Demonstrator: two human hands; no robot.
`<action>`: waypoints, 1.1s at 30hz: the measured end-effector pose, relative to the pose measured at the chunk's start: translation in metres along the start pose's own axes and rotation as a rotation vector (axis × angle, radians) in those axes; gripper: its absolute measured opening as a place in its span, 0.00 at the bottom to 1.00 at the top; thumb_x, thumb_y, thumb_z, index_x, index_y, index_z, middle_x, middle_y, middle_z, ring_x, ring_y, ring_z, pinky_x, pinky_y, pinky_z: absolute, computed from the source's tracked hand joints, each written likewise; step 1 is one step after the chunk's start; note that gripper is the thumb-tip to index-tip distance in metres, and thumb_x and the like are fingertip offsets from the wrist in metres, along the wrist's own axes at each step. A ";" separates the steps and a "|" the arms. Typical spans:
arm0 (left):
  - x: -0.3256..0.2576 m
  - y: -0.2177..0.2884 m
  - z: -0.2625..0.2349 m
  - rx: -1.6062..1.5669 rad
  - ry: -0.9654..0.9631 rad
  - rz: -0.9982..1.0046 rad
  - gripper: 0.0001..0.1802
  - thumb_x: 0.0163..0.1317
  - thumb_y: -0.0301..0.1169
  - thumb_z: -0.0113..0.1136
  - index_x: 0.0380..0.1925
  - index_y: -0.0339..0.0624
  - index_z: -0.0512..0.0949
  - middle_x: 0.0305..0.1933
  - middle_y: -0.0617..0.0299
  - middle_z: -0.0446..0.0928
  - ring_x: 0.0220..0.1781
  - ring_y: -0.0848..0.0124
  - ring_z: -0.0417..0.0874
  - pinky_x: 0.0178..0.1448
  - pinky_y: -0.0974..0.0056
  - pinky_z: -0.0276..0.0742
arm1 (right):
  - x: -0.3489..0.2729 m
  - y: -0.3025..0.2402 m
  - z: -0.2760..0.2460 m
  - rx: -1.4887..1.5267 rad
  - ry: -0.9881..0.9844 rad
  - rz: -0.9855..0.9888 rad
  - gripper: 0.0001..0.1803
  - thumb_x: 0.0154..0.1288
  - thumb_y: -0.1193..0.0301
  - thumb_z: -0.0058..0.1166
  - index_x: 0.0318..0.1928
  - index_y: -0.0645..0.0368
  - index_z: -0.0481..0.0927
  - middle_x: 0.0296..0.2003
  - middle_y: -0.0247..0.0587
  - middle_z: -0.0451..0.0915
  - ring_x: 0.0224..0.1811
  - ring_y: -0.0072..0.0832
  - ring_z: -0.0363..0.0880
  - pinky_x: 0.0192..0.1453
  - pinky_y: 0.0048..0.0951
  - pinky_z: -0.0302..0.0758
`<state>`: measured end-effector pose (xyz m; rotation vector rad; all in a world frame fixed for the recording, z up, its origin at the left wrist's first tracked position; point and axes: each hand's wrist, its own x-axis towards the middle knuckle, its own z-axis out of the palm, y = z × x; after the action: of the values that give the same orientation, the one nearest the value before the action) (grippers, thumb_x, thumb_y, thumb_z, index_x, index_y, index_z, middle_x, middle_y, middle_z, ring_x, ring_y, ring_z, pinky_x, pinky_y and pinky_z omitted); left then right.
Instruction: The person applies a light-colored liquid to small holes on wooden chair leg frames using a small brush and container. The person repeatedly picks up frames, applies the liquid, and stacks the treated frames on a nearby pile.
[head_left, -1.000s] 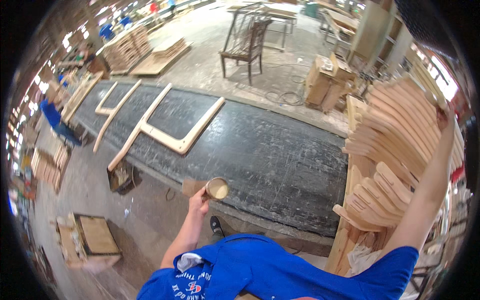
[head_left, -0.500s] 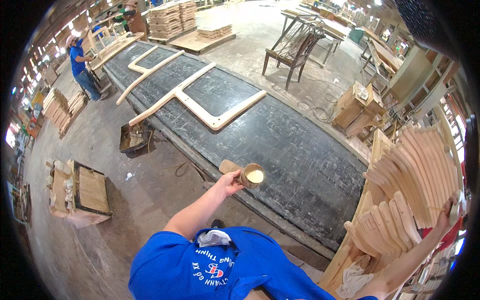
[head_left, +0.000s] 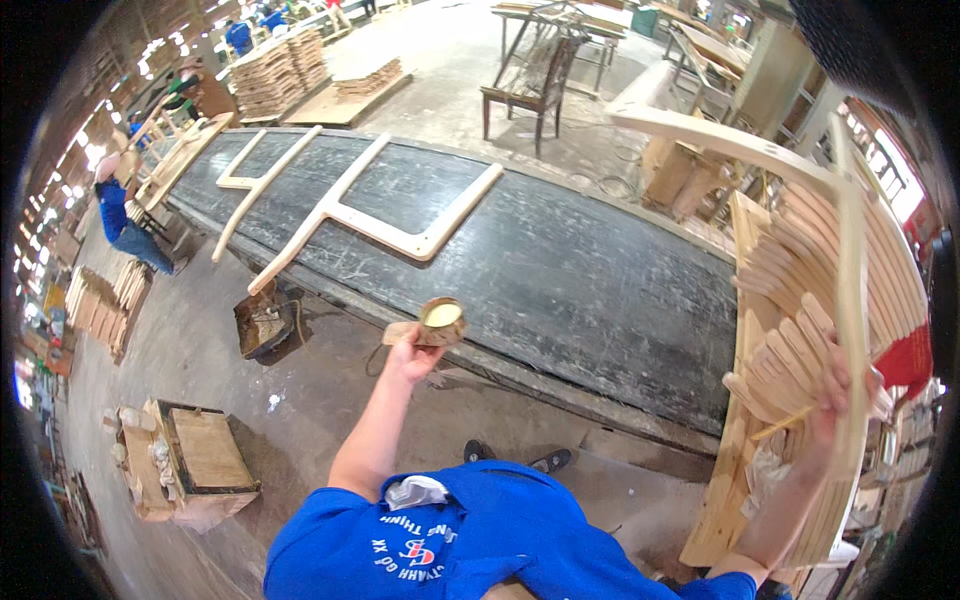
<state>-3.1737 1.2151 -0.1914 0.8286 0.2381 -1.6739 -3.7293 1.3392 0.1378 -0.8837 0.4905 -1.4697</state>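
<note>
My left hand [head_left: 412,358] is closed on a brown, round-rimmed cup [head_left: 443,322] of cream-coloured liquid, above the near edge of the long black table [head_left: 600,290]. A flat wooden piece [head_left: 400,332] juts out beside the cup; whether it is the cup's handle cannot be told. On the right, my right hand [head_left: 832,388] grips a pale wooden chair side frame [head_left: 850,240], raised upright and slightly blurred. A thin yellowish stick [head_left: 785,425] sticks out near those fingers. Two similar frames lie on the table, one nearer [head_left: 400,240] and one farther [head_left: 240,185].
Curved wooden parts [head_left: 785,360] stand stacked at the table's right end, beside a white cloth [head_left: 768,470]. A wooden box [head_left: 210,450] and a black tray [head_left: 265,325] sit on the left floor. A co-worker [head_left: 125,225] stands far left; a dark chair [head_left: 525,95] is beyond the table.
My right hand has lifted a chair side frame up from the stacked parts at the right. My left hand with the cup has shifted left in the picture; the whole view has turned somewhat.
</note>
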 end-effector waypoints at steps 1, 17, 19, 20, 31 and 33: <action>-0.001 -0.001 -0.003 -0.029 -0.014 -0.022 0.20 0.70 0.41 0.40 0.55 0.41 0.67 0.59 0.53 0.68 0.61 0.57 0.70 0.64 0.48 0.68 | 0.002 0.011 0.004 -0.010 0.015 0.035 0.33 0.64 0.65 0.45 0.60 0.77 0.51 0.28 0.39 0.65 0.20 0.22 0.68 0.20 0.21 0.67; -0.012 -0.042 -0.020 0.019 0.093 0.097 0.17 0.70 0.38 0.41 0.52 0.41 0.69 0.56 0.54 0.71 0.58 0.58 0.73 0.61 0.47 0.71 | -0.025 0.145 -0.177 -0.887 0.110 0.699 0.20 0.58 0.61 0.49 0.43 0.66 0.72 0.23 0.39 0.76 0.23 0.25 0.75 0.27 0.23 0.73; 0.007 -0.065 0.002 0.043 0.009 0.050 0.17 0.70 0.39 0.41 0.52 0.41 0.69 0.56 0.54 0.71 0.58 0.58 0.73 0.61 0.47 0.71 | -0.043 0.109 -0.244 -1.455 0.062 0.620 0.16 0.65 0.62 0.44 0.31 0.64 0.76 0.24 0.41 0.77 0.28 0.24 0.78 0.32 0.24 0.73; 0.008 -0.070 0.005 0.055 -0.003 0.062 0.18 0.70 0.39 0.41 0.52 0.41 0.69 0.56 0.54 0.70 0.58 0.58 0.72 0.61 0.47 0.71 | -0.041 0.099 -0.255 -1.864 0.027 0.521 0.17 0.65 0.63 0.45 0.27 0.65 0.76 0.25 0.43 0.78 0.30 0.23 0.79 0.33 0.23 0.74; 0.053 -0.139 0.046 0.263 -0.057 0.068 0.20 0.68 0.43 0.46 0.52 0.42 0.69 0.53 0.58 0.72 0.53 0.61 0.74 0.57 0.53 0.73 | 0.095 0.136 -0.162 -1.030 0.070 0.125 0.07 0.60 0.73 0.56 0.38 0.62 0.77 0.28 0.35 0.80 0.31 0.17 0.77 0.32 0.16 0.71; 0.063 -0.154 0.056 0.278 -0.051 0.095 0.19 0.68 0.42 0.48 0.51 0.41 0.70 0.50 0.57 0.75 0.50 0.62 0.77 0.54 0.55 0.76 | 0.115 0.183 -0.138 -0.779 0.015 0.218 0.07 0.60 0.74 0.57 0.38 0.61 0.77 0.29 0.35 0.80 0.32 0.18 0.78 0.35 0.18 0.73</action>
<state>-3.3407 1.1790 -0.2322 0.9854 -0.0709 -1.6577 -3.7076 1.1767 -0.0595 -1.3678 1.1745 -1.0758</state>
